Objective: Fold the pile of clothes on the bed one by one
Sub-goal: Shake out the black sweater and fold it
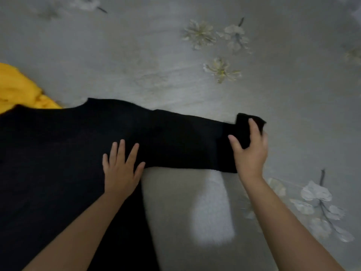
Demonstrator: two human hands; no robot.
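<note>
A black long-sleeved top lies spread flat on the grey flowered bedsheet, its neck toward the far side and one sleeve stretched out to the right. My left hand presses flat on the top near the armpit, fingers straight and spread. My right hand grips the cuff end of the sleeve, thumb on one side and fingers curled over the turned-up cuff.
A yellow garment lies at the left edge, partly under the black top. A bright patch of light falls on the sheet between my forearms. The sheet stretches bare beyond the top and to the right.
</note>
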